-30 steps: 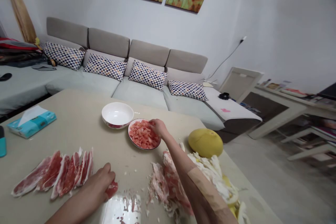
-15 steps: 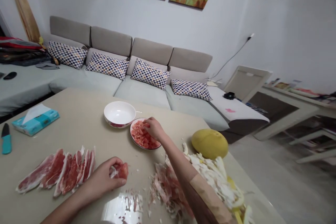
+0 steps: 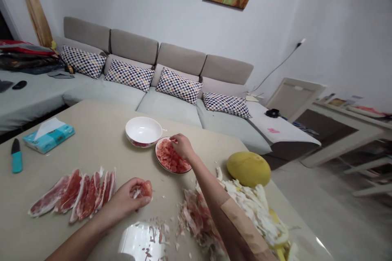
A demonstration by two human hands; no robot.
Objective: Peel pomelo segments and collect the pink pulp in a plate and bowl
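My left hand (image 3: pixel 127 199) is closed round a piece of red pomelo flesh (image 3: pixel 145 189), held just above the beige table (image 3: pixel 92 138). My right hand (image 3: pixel 183 146) reaches over the bowl of red pomelo pulp (image 3: pixel 171 161), fingers pinched together on the pulp at the bowl's far rim. An empty white bowl (image 3: pixel 143 131) stands just left of it. A row of peeled pomelo segments (image 3: pixel 73 195) lies left of my left hand. A heap of torn membranes and white pith (image 3: pixel 220 216) lies under my right forearm.
A whole yellow pomelo (image 3: pixel 248 168) sits at the table's right edge. A blue tissue pack (image 3: pixel 49 138) and a teal-handled knife (image 3: pixel 16 158) lie at the far left. A grey sofa with checked cushions (image 3: pixel 179 85) runs behind the table.
My left hand has lifted from beside the segments and turned up with a piece of flesh in it. My right hand has stayed over the pulp bowl. The view has drifted slightly.
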